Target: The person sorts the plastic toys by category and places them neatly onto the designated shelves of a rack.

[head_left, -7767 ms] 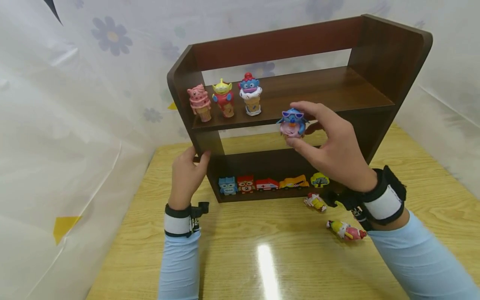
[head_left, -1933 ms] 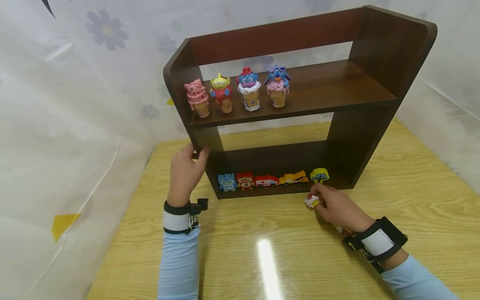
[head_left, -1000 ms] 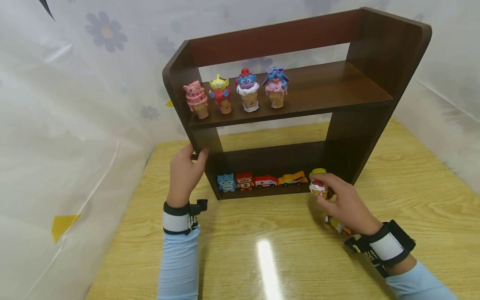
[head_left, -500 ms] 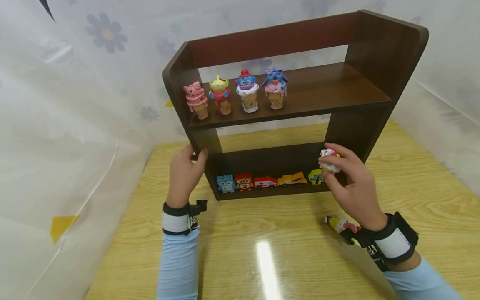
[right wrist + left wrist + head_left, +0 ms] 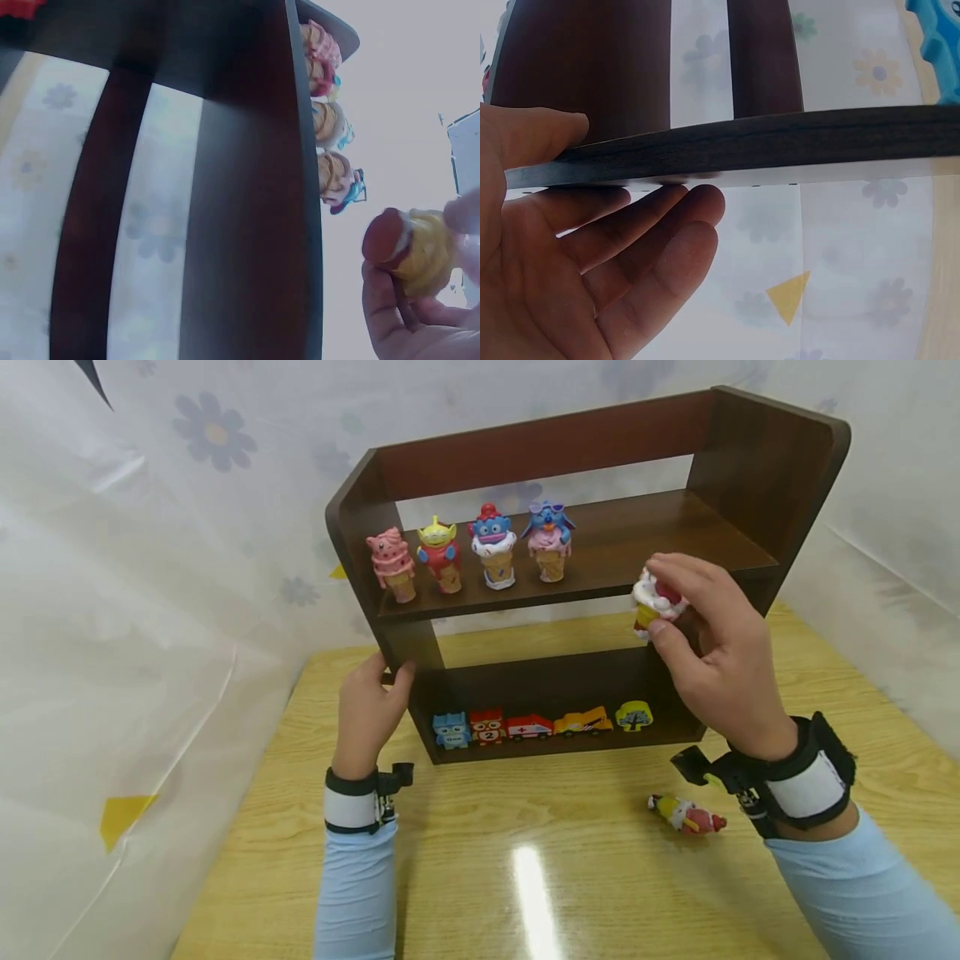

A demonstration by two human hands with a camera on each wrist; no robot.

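My right hand [image 5: 723, 664] pinches an ice-cream-cone toy figure [image 5: 648, 603] between thumb and fingers, in front of the upper board of a dark wooden shelf [image 5: 637, 539]. It has a white swirl top with a red part and a yellow body. The right wrist view shows the figure's round red-brown base [image 5: 384, 238] facing the shelf. My left hand [image 5: 371, 714] grips the shelf's left side panel [image 5: 780, 139], thumb on one face and fingers on the other. Several cone figures stand on the upper board, the nearest a blue character in sunglasses [image 5: 549, 539].
On the lower board stand a blue owl block [image 5: 452, 731], a red owl block [image 5: 487, 727], an ambulance [image 5: 530, 727], a yellow truck [image 5: 583, 722] and a tree block [image 5: 634, 716]. Another cone figure [image 5: 687, 815] lies on the wooden table [image 5: 450, 860].
The blue sunglasses figure went onto the upper board. My right hand then picked the white-topped cone figure off the table and raised it to upper-board height. The left hand kept its grip.
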